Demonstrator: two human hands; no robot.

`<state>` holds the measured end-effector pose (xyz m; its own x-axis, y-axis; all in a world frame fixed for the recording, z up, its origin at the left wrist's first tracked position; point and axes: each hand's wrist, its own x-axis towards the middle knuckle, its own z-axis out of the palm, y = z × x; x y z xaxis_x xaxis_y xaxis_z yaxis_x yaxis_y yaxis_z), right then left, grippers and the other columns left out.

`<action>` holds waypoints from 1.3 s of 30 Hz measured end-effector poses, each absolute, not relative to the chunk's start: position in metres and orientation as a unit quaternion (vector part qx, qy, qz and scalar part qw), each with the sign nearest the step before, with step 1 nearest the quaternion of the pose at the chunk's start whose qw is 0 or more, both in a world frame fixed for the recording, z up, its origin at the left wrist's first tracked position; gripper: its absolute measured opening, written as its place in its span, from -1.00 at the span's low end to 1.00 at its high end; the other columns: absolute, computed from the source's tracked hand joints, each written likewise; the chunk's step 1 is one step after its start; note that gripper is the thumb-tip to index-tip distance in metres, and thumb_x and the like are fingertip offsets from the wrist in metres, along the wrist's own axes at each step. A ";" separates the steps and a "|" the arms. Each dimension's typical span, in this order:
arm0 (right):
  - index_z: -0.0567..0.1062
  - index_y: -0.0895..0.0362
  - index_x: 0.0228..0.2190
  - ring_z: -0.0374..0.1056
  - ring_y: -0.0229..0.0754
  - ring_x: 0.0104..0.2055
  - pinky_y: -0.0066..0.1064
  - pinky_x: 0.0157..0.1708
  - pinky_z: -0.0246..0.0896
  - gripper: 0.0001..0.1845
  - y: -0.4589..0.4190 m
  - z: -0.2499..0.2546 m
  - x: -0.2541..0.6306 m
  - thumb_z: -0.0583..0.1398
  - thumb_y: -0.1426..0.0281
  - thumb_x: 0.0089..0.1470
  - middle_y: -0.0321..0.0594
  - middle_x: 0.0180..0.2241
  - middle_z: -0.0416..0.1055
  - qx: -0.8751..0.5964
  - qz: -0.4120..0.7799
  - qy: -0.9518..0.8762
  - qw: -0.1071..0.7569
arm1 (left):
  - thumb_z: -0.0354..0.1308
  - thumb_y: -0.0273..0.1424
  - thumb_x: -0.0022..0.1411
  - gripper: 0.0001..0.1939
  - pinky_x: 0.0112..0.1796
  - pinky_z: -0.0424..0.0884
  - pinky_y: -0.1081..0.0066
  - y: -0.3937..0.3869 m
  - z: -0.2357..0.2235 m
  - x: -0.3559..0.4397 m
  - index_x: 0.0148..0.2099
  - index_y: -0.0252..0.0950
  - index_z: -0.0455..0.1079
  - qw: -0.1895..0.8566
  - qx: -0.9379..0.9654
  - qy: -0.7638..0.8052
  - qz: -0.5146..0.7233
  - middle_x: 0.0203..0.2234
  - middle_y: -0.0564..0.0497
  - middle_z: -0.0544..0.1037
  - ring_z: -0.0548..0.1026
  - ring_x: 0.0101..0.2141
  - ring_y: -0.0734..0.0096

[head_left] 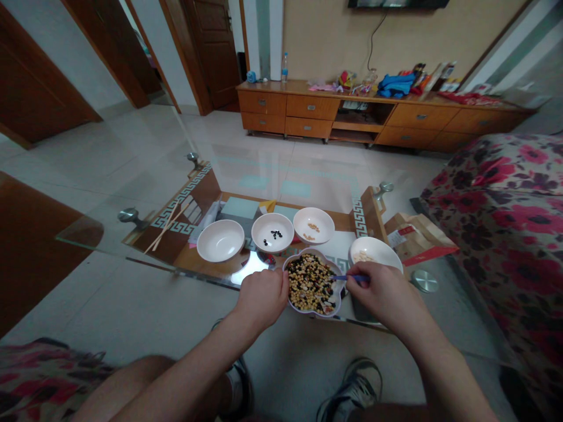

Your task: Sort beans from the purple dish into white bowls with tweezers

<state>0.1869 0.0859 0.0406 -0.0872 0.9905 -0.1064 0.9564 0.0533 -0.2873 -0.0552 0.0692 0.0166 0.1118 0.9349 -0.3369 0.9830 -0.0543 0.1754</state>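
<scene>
Mixed beans [310, 287], black, tan and pale yellow, heaped in a scalloped dish [305, 252] with a lilac rim. It sits between the two hands, near the close edge of the glass table [83, 237].

Left hand [263, 299]: fingers [281, 282] curled and bunched against the dish's left rim, tips out of sight; whether they pinch anything, cannot tell.

Right hand [387, 299]: fingers [357, 282] pressed together, pinching a thin blue stick [345, 278] that lies nearly level, pointing left across the dish's right rim toward the beans. Its far end is hard to make out.

Left hand touches the dish; right fingers sit just beyond its rim.

Ahead of the fingers, left to right: white bowl [220, 253]; white bowl with a few black beans [264, 225]; white bowl with a few tan beans [325, 220]. Just past the right fingers: white bowl with pale beans [387, 258].

Farther left of the fingers: chopsticks [167, 227]. Farther right: paper bag [417, 240], flowered sofa [497, 234].
</scene>
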 end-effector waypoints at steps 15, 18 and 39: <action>0.65 -0.01 -0.39 0.46 -0.13 -0.44 -0.34 -0.42 0.19 -0.79 0.086 0.037 0.188 0.19 0.28 0.06 -0.25 -0.47 0.57 -0.637 0.161 -0.749 0.083 | -0.33 -0.22 0.51 -0.42 -0.20 0.48 0.15 0.069 0.015 -0.055 -0.15 -0.31 0.52 0.177 0.727 0.661 -0.060 -0.26 -0.21 0.66 0.64 -0.23 0.05; 0.66 0.00 -0.40 0.44 -0.15 -0.46 -0.35 -0.44 0.19 -0.79 0.086 0.036 0.187 0.20 0.29 0.05 -0.25 -0.49 0.57 -0.631 0.164 -0.753 0.089 | -0.33 -0.22 0.51 -0.42 -0.20 0.47 0.18 0.069 0.015 -0.055 -0.14 -0.30 0.52 0.182 0.722 0.664 -0.064 -0.25 -0.22 0.66 0.64 -0.22 0.07; 0.66 0.01 -0.40 0.49 -0.08 -0.41 -0.30 -0.38 0.24 -0.75 0.089 0.033 0.187 0.17 0.28 0.09 -0.20 -0.46 0.60 -0.621 0.179 -0.758 0.085 | -0.35 -0.22 0.51 -0.40 -0.18 0.48 0.13 0.069 0.016 -0.055 -0.11 -0.31 0.53 0.182 0.723 0.663 -0.065 -0.23 -0.23 0.66 0.63 -0.21 0.04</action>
